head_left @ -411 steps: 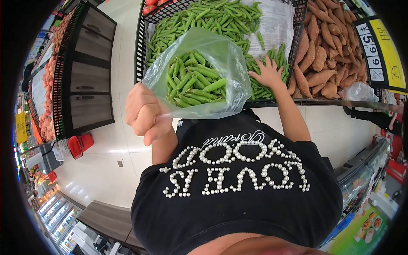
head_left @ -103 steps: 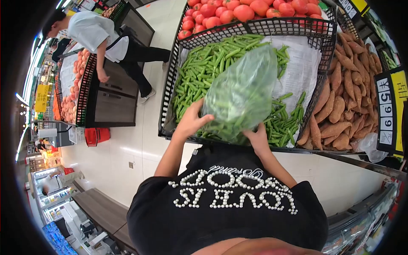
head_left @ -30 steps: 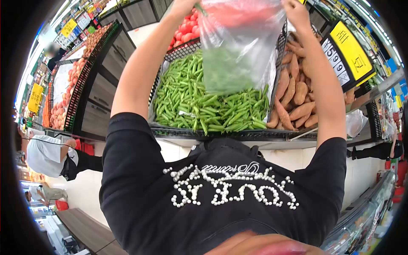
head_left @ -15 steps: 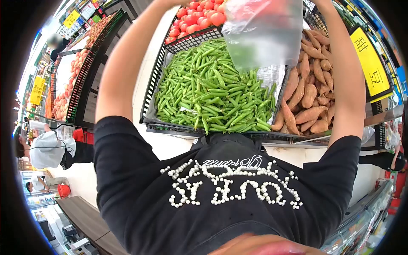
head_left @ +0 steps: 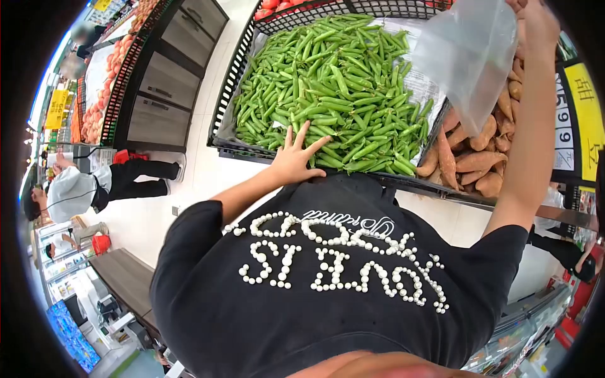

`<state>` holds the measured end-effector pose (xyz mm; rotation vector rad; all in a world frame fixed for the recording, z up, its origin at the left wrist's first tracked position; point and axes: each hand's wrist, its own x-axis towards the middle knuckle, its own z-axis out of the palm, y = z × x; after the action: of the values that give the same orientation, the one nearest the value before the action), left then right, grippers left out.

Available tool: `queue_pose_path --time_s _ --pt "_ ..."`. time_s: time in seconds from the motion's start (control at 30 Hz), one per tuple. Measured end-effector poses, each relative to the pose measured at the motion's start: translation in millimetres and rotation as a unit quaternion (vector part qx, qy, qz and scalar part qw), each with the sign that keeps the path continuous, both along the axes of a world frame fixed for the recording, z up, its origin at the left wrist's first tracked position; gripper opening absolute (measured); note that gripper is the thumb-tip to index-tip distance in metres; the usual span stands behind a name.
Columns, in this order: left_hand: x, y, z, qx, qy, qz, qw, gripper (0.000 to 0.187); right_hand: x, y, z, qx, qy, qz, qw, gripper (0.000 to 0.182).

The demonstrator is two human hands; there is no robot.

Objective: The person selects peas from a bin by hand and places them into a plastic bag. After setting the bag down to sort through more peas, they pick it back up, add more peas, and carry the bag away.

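My left hand (head_left: 297, 157) is at the near edge of a black crate (head_left: 228, 94), its fingers spread over the lowest green pea pods (head_left: 334, 82). Nothing is held in it. At the upper right my right hand (head_left: 532, 22) grips the top of a clear plastic bag (head_left: 469, 50), which hangs over the right side of the pods and the sweet potatoes (head_left: 476, 162). The bag looks empty. White paper (head_left: 419, 85) shows between the pods and the bag.
Tomatoes (head_left: 271, 7) lie beyond the pods. A yellow price sign (head_left: 585, 113) stands at the right. Another produce stand (head_left: 116, 94) is at the left, with a person in a light top (head_left: 74, 192) nearby. A grey counter (head_left: 123, 280) is at the lower left.
My left hand has come down from the top of the view to the crate's near edge, fingers spread. The bag has moved right with my right hand. The view has shifted.
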<state>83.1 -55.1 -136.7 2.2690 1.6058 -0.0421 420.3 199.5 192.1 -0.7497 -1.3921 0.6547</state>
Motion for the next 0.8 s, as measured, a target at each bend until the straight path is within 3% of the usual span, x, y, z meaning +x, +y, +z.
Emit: queue_pose_path --time_s 0.1,0.17,0.37,0.4,0.5,0.57,0.6,0.7,0.73,0.8 --pt "7 -3 -27 0.12 -0.07 0.04 0.989 0.093 -20 22 -41 0.02 -0.079 -0.092 0.992 0.02" --pt "3 -4 -22 0.154 -0.094 0.026 0.983 0.082 -30 29 -49 -0.032 -0.024 -0.025 0.999 0.019" --pt "-22 7 -27 0.055 -0.246 0.035 0.967 0.051 -37 29 -26 0.018 0.017 0.037 0.999 0.019" --pt "-28 15 -34 -0.025 -0.311 0.08 0.947 0.051 -34 30 -18 0.039 0.023 0.034 0.998 0.019" --pt "-4 20 -21 0.049 -0.288 0.063 0.954 0.051 -30 21 11 0.113 0.076 0.007 0.991 0.019" --pt "23 11 0 0.038 -0.248 0.092 0.964 0.048 -34 4 28 0.158 0.115 0.006 0.981 0.019" --pt "26 12 -5 0.041 -0.271 0.095 0.957 0.048 -44 -9 35 0.064 0.021 -0.086 0.994 0.022" --pt "23 19 -15 0.054 -0.315 0.063 0.946 0.045 -33 -11 35 0.065 -0.108 -0.15 0.981 0.025" --pt "21 26 -13 0.061 -0.327 0.044 0.942 0.044 -33 -7 38 0.097 0.019 -0.176 0.979 0.026" --pt "16 38 -10 0.071 -0.348 0.024 0.934 0.043 -29 -14 36 0.041 -0.023 -0.107 0.993 0.025"
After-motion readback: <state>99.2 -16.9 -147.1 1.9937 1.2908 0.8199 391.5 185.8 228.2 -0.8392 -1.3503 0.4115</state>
